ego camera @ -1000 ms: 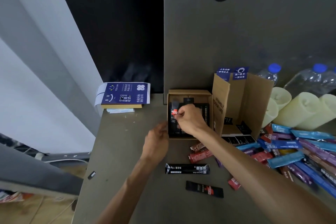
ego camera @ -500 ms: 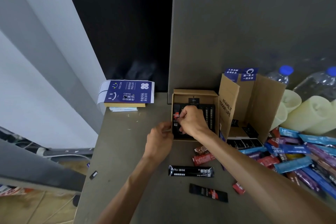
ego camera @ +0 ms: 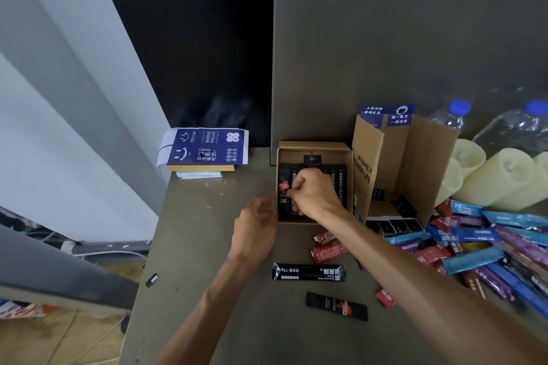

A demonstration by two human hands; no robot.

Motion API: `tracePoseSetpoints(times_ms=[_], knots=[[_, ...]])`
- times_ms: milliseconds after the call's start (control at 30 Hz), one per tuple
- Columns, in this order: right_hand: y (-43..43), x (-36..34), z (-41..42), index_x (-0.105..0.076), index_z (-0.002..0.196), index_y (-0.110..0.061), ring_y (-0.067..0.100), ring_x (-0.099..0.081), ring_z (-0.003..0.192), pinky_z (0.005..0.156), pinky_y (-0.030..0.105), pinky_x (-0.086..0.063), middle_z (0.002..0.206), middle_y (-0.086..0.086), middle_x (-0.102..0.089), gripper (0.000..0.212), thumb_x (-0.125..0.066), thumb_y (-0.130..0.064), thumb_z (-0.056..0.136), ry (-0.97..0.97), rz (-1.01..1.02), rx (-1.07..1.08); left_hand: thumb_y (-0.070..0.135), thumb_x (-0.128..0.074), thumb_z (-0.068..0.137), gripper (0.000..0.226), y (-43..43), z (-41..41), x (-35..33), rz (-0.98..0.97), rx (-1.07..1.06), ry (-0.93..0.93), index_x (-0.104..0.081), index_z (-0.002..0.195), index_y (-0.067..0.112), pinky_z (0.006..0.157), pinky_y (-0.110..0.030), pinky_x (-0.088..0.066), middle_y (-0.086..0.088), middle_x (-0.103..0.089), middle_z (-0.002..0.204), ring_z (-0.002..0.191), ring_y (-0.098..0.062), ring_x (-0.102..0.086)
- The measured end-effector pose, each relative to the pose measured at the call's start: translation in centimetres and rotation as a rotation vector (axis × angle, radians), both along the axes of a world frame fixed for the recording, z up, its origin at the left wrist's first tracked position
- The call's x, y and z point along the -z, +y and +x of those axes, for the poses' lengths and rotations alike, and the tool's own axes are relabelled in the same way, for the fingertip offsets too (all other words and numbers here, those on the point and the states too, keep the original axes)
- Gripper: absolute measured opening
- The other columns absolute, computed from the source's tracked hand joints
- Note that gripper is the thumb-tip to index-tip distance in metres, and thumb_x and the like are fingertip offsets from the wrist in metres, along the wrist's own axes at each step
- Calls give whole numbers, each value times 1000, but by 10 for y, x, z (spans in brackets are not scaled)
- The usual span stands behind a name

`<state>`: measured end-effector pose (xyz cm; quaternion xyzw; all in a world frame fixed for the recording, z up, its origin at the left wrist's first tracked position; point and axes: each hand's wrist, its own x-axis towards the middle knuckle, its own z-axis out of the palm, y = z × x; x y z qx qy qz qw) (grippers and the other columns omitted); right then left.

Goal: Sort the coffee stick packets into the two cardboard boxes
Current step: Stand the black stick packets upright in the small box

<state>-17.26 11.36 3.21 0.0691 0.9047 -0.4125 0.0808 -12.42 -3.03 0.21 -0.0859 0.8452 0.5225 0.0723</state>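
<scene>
Right hand [ego camera: 314,195] pinches a black red-label coffee stick packet [ego camera: 284,187] inside the low cardboard box [ego camera: 314,145], at its 9 o'clock side. Left hand [ego camera: 255,225] is loosely curled at the box's outer 9 o'clock wall, grip unclear. Tall cardboard box [ego camera: 421,157] stands at 3 o'clock, just beside.

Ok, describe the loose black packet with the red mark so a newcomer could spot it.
Find the open cardboard box where the right hand pinches a packet, then come toward the viewer across the grey table. Two black packets lie loose there. It is the nearer, tilted packet with a red mark; the other packet carries white print.
</scene>
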Motion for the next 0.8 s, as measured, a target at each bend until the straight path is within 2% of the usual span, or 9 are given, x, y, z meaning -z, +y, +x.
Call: tracePoseSetpoints(times_ms=[67, 133, 233, 333, 400, 467, 533, 733, 800], knots=[[8, -11, 14, -62, 84, -12, 11, -70, 57, 50, 18, -54, 77, 5, -70, 10, -69, -11, 91, 46, -21, -8, 3, -52, 87, 33, -1, 11, -2, -73, 1, 47, -63, 114, 19, 81, -19, -48, 8, -68, 100, 93, -9, -65], [22, -20, 38, -63, 86, -12, 10, -70, 57, 51, 16, -53, 75, 1, -70, 9, -70, -12, 91, 57, -31, -21, 1, -54, 84, 29, -2, 27, 1, -192, 38, 137, -66, 103, 19, 75, -22, -47, 7, -66, 93, 83, -12, -62], [48, -17, 82, -64, 84, -17, 6, -68, 62, 57, 19, -55, 75, -3, -69, 9, -71, -16, 90, 28, 27, -87, 7, -60, 87, 17, 2, 60, 15, -327, 301, 253, -66, 90, 22, 67, -22, -45, 9, -62, 88, 74, -11, -58], [74, -1, 127, -64, 83, -25, 1, -64, 69, 67, 18, -56, 80, -9, -66, 11, -71, -20, 90, -63, 135, -123, 22, -61, 91, 11, 13, 85, 21, -397, 596, 204, -69, 98, 25, 82, -29, -50, 10, -59, 102, 90, -9, -57], [89, 10, 151, -62, 82, -31, -3, -64, 73, 72, 18, -56, 81, -13, -66, 15, -72, -22, 89, -100, 166, -129, 30, -60, 92, 18, 23, 94, 21, -449, 680, 194, -67, 108, 28, 98, -27, -42, 11, -55, 114, 106, -9, -51], [98, 21, 169, -59, 79, -37, -6, -64, 75, 73, 16, -54, 80, -17, -65, 21, -72, -24, 89, -99, 201, -141, 34, -60, 92, 26, 30, 100, 22, -486, 698, 201, -63, 117, 30, 103, -22, -34, 12, -51, 122, 115, -7, -45], [103, 31, 183, -59, 79, -39, -6, -64, 76, 74, 16, -54, 78, -19, -66, 22, -72, -24, 89, -79, 229, -152, 34, -59, 92, 29, 36, 102, 25, -516, 701, 218, -61, 120, 30, 103, -23, -34, 11, -49, 124, 117, -9, -45], [110, 44, 196, -66, 89, -30, -2, -61, 78, 71, 14, -48, 82, -14, -64, 9, -72, -25, 88, -51, 216, -85, 28, -60, 90, 17, 41, 104, 29, -550, 662, 223, -58, 107, 27, 92, -21, -39, 11, -46, 115, 110, -8, -46], [110, 42, 196, -65, 90, -30, -1, -64, 77, 70, 15, -50, 86, -13, -66, 7, -69, -24, 91, -78, 137, -37, 28, -63, 88, 12, 40, 104, 30, -529, 639, 192, -59, 99, 26, 85, -21, -42, 13, -50, 108, 104, -8, -51]])
